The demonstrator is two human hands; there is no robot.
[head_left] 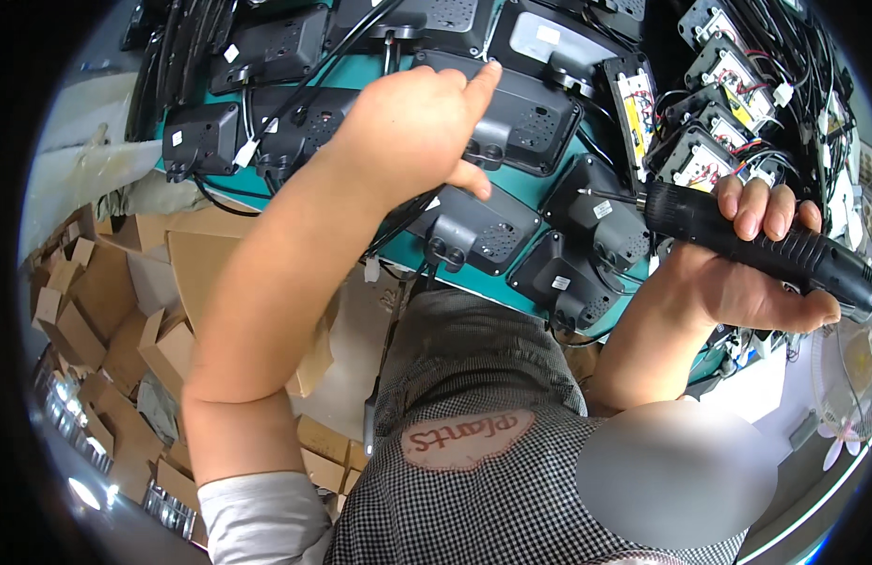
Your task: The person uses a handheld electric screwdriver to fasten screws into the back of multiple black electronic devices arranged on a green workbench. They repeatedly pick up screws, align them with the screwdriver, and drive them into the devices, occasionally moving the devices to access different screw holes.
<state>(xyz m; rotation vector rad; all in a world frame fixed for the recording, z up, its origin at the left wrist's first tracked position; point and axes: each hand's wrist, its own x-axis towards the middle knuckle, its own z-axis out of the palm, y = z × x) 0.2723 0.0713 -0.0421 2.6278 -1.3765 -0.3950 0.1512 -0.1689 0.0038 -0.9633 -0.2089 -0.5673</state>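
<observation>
Checked apron (455,490) partly behind grey blur, right hand (742,287) around black screwdriver (695,222), left hand (412,118) palm-hidden, grip unclear

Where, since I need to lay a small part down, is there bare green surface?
Only slim strips of green surface show, along its near edge and between the black units. The right side is crowded with open wired housings and cables.

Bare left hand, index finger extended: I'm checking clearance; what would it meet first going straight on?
The left hand would probably meet the black plastic housing with a flat grey panel, though depth is unclear.
</observation>
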